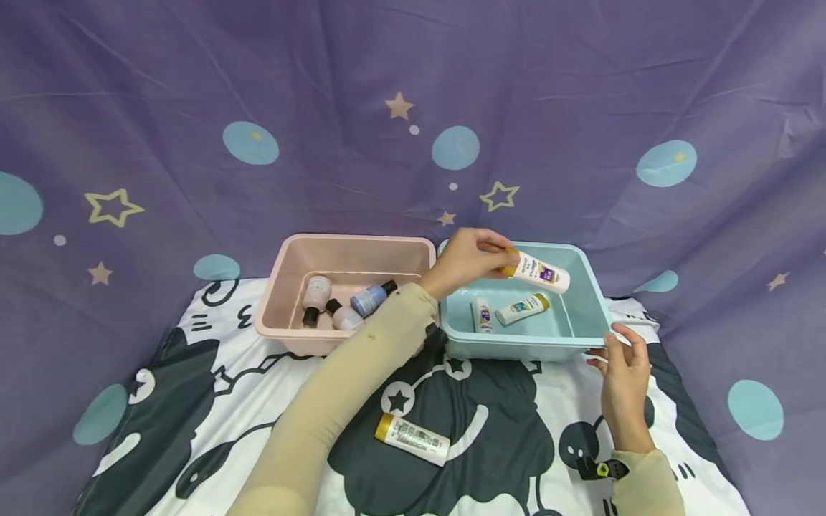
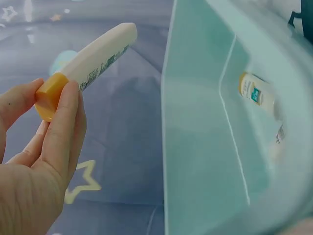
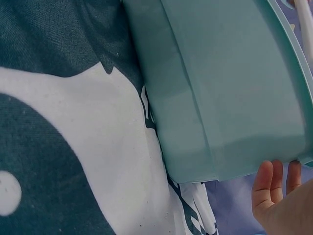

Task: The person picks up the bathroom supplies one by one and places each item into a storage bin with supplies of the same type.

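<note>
My left hand (image 1: 470, 261) pinches the yellow cap of a white tube (image 1: 540, 272) and holds it tilted above the light blue bin (image 1: 516, 348). The left wrist view shows the same tube (image 2: 105, 51), with thumb and fingertips on its cap. Two more white tubes lie inside the blue bin: a small one (image 1: 481, 315) and a yellow-capped one (image 1: 523, 309). At the bin's front right corner, my right hand (image 1: 624, 383) grips the rim. In the right wrist view its fingertips (image 3: 264, 169) touch the outer wall just under the rim.
A pink bin (image 1: 358, 246) stands left of the blue one, with several small dark-capped bottles (image 1: 317, 292) in it. Another yellow-capped white tube (image 1: 416, 439) lies on the patterned cloth (image 1: 503, 430) in front. A purple curtain (image 1: 348, 172) hangs behind both bins.
</note>
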Demonstrator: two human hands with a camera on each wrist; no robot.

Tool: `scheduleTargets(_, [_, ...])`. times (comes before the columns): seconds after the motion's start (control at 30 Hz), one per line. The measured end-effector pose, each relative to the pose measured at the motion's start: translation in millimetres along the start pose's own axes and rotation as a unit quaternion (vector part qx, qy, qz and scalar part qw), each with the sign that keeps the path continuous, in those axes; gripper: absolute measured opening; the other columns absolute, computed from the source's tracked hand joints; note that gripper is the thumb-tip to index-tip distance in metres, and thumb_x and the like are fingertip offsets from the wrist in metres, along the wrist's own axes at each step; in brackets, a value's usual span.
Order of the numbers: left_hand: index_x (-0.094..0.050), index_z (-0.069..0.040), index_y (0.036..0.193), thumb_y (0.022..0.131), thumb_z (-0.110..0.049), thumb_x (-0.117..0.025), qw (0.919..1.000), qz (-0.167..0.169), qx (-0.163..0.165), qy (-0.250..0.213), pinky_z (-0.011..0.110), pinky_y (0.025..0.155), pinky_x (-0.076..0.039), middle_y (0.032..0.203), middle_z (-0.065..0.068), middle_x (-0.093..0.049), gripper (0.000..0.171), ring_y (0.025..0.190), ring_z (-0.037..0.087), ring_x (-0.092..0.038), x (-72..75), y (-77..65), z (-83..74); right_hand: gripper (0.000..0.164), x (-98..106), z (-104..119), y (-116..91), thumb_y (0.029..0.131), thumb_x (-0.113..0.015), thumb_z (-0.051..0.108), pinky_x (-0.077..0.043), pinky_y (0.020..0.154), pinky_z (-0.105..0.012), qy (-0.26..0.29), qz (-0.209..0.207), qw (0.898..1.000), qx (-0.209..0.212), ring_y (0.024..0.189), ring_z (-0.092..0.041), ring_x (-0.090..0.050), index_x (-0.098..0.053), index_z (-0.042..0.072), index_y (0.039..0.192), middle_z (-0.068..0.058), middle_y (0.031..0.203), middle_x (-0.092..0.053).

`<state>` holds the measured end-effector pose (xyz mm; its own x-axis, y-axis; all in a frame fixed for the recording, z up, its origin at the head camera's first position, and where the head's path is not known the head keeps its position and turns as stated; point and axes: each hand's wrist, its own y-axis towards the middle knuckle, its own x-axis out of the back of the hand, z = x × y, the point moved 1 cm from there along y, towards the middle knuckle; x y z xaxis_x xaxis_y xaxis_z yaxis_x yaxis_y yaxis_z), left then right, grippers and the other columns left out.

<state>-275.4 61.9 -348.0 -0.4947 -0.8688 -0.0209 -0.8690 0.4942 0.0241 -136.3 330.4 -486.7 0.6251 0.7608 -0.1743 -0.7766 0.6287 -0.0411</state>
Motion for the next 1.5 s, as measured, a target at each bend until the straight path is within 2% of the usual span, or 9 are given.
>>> scheduleTargets(0.2, [-0.071, 0.000, 0.111, 0.087, -0.007, -0.079, 0.9987, -0.014, 0.049, 0.009, 0.034, 0.072, -0.060, 0.097, 0.009, -0.071, 0.026, 0.086, 0.022, -0.070, -9.1, 34.8, 13.6, 0.031, 1, 0, 1, 0.100, -0.063, 0.015, -0.054, 0.058, -0.025, 0.000, 0.003, 1.000, 0.009, 0.075, -0.020, -0.066, -0.057, 0.009, 0.131, -0.012, 0.102, -0.058])
scheduleTargets(0.33, [-0.071, 0.000, 0.107, 0.087, -0.005, -0.079, 0.9957, -0.046, 0.080, 0.010, 0.031, 0.070, -0.060, 0.096, 0.011, -0.070, 0.022, 0.085, 0.023, -0.069, -8.5, 49.2, 25.4, 0.030, 1, 1, 1, 0.101, -0.063, 0.016, -0.055, 0.060, -0.025, -0.016, 0.004, 1.000, 0.009, 0.078, -0.022, -0.067, -0.058, 0.011, 0.129, -0.010, 0.102, -0.059])
scheduleTargets(0.43, [-0.071, -0.001, 0.102, 0.086, -0.004, -0.079, 0.9925, -0.071, 0.097, 0.023, 0.032, 0.069, -0.060, 0.095, 0.012, -0.068, 0.017, 0.085, 0.025, -0.069, -6.8, 55.0, 34.0, 0.031, 0, 1, 1, 0.101, -0.063, 0.017, -0.055, 0.060, -0.025, -0.025, 0.004, 1.000, 0.006, 0.079, -0.021, -0.066, -0.057, 0.011, 0.131, -0.010, 0.103, -0.059])
scheduleTargets(0.57, [-0.072, 0.001, 0.099, 0.086, -0.001, -0.079, 0.9892, -0.083, 0.114, 0.041, 0.033, 0.071, -0.060, 0.097, 0.014, -0.065, 0.015, 0.085, 0.027, -0.068, -4.9, 58.1, 43.3, 0.033, 0, 2, 1, 0.101, -0.063, 0.016, -0.055, 0.059, -0.025, -0.024, 0.004, 1.000, 0.006, 0.078, -0.021, -0.066, -0.056, 0.009, 0.132, -0.010, 0.102, -0.059])
scheduleTargets(0.77, [-0.070, 0.007, 0.110, 0.087, 0.004, -0.072, 0.9878, -0.085, 0.116, 0.061, 0.037, 0.072, -0.060, 0.099, 0.014, -0.068, 0.023, 0.084, 0.031, -0.070, -1.3, 56.4, 46.5, 0.029, -1, 2, 2, 0.101, -0.062, 0.014, -0.055, 0.059, -0.025, -0.013, 0.012, 1.000, 0.016, 0.078, -0.022, -0.066, -0.058, 0.010, 0.129, -0.011, 0.100, -0.060])
scheduleTargets(0.97, [-0.066, 0.004, 0.121, 0.091, -0.007, -0.074, 0.9923, -0.026, 0.118, 0.026, 0.039, 0.081, -0.058, 0.106, 0.010, -0.068, 0.033, 0.093, 0.028, -0.069, -2.0, 46.1, 26.8, 0.027, -1, 1, 3, 0.101, -0.061, 0.014, -0.055, 0.059, -0.025, -0.016, 0.018, 0.999, 0.022, 0.075, -0.020, -0.066, -0.058, 0.010, 0.128, -0.011, 0.099, -0.059])
scheduleTargets(1.13, [-0.068, -0.003, 0.118, 0.090, -0.012, -0.077, 0.9957, 0.014, 0.087, 0.026, 0.034, 0.081, -0.058, 0.108, 0.007, -0.069, 0.031, 0.096, 0.023, -0.068, -4.8, 29.3, 0.2, 0.029, -1, 2, 2, 0.101, -0.062, 0.017, -0.055, 0.060, -0.025, -0.024, 0.019, 0.999, 0.019, 0.076, -0.019, -0.066, -0.057, 0.011, 0.129, -0.011, 0.101, -0.058])
scheduleTargets(1.33, [-0.068, -0.007, 0.118, 0.091, -0.016, -0.077, 0.9976, 0.020, 0.016, 0.063, 0.032, 0.080, -0.058, 0.111, 0.005, -0.066, 0.030, 0.097, 0.019, -0.067, 2.8, -8.0, -13.3, 0.031, -1, 3, 0, 0.102, -0.062, 0.019, -0.055, 0.061, -0.025, -0.029, 0.018, 0.999, 0.011, 0.078, -0.019, -0.066, -0.056, 0.011, 0.131, -0.010, 0.103, -0.058])
scheduleTargets(1.5, [-0.069, -0.009, 0.118, 0.090, -0.018, -0.078, 0.9974, 0.000, 0.001, 0.072, 0.030, 0.080, -0.058, 0.112, 0.004, -0.068, 0.030, 0.100, 0.023, -0.068, 13.2, -37.8, -18.8, 0.030, 0, 3, 0, 0.102, -0.061, 0.019, -0.055, 0.060, -0.024, -0.023, 0.018, 1.000, 0.009, 0.078, -0.020, -0.066, -0.056, 0.012, 0.131, -0.011, 0.103, -0.056])
